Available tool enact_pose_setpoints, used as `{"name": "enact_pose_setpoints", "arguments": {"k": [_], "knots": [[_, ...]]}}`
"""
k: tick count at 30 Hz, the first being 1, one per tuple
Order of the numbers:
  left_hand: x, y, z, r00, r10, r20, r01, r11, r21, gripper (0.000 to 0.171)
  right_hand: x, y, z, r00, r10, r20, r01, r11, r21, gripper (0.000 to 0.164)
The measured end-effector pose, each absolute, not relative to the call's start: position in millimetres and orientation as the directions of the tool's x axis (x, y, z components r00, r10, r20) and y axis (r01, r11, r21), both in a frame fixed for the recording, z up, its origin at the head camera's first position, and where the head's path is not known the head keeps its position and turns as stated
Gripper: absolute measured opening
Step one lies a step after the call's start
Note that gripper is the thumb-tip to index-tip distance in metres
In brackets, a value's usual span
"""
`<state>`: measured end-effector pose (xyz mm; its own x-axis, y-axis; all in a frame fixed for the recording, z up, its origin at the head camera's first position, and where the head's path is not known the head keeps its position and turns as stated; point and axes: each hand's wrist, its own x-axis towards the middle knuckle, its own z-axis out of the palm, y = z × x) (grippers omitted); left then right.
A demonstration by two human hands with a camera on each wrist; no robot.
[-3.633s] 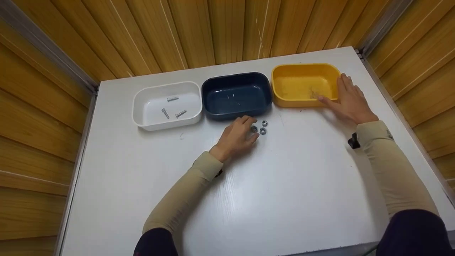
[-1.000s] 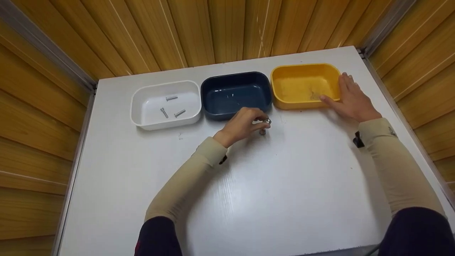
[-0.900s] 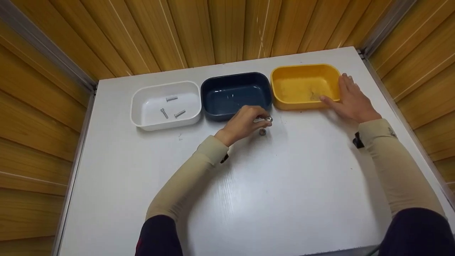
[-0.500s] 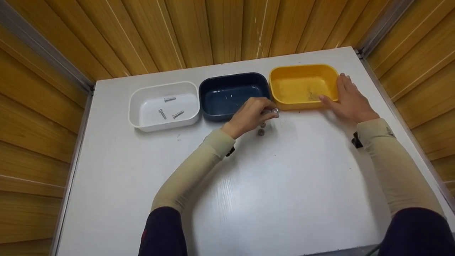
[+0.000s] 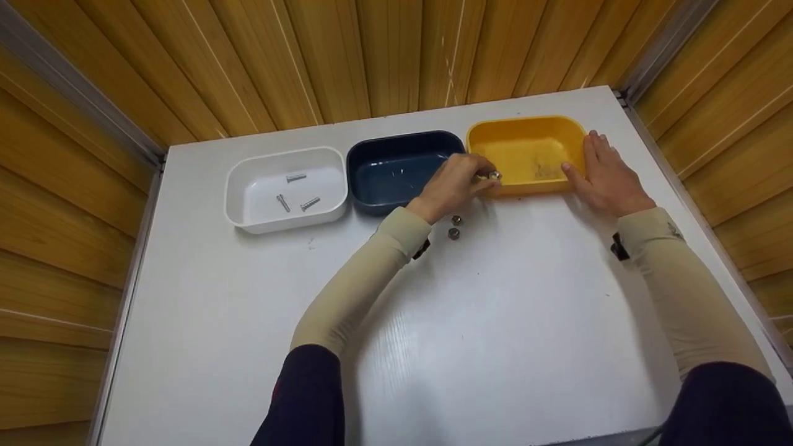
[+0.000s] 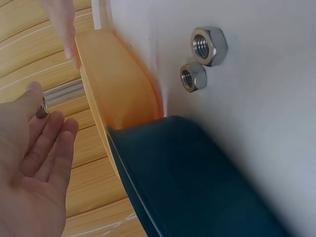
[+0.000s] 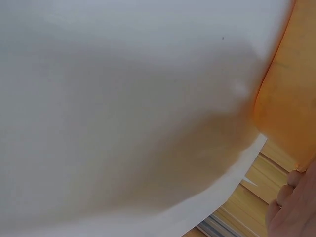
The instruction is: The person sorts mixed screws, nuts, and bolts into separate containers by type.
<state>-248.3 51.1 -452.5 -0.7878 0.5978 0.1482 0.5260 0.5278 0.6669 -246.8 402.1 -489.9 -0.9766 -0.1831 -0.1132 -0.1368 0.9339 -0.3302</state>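
My left hand [image 5: 455,183] pinches a hex nut [image 5: 494,176] between thumb and forefinger, above the near left rim of the yellow tray [image 5: 514,188]. In the left wrist view the same nut [image 6: 42,107] shows at the fingertips, raised off the table. Two more hex nuts lie on the white table below that hand: a nearer nut [image 5: 454,233] and a farther nut [image 5: 457,220]. My right hand [image 5: 613,179] rests with extended fingers against the right end of the yellow tray, its thumb at the near rim.
Left of the yellow tray stands a dark blue tray [image 5: 378,204], partly covered by my left hand. A white tray [image 5: 248,226] farther left holds three bolts [image 5: 296,178]. Wood-patterned walls [image 5: 396,56] enclose the table [image 5: 495,347] at the back and sides.
My left hand picked up one of three nuts from the table and carried it right and away from me, up to the yellow tray's rim. My right hand stays at the yellow tray.
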Motion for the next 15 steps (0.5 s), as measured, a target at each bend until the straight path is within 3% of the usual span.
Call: {"name": "enact_pose_setpoints", "arguments": {"k": [15], "knots": [[-275.8, 69.9, -455.6, -0.829, 0.550, 0.101, 0.478, 0.602, 0.640, 0.033, -249.2, 400.6, -487.9, -0.974, -0.188, -0.130, -0.139, 0.938, -0.316, 0.097]]}}
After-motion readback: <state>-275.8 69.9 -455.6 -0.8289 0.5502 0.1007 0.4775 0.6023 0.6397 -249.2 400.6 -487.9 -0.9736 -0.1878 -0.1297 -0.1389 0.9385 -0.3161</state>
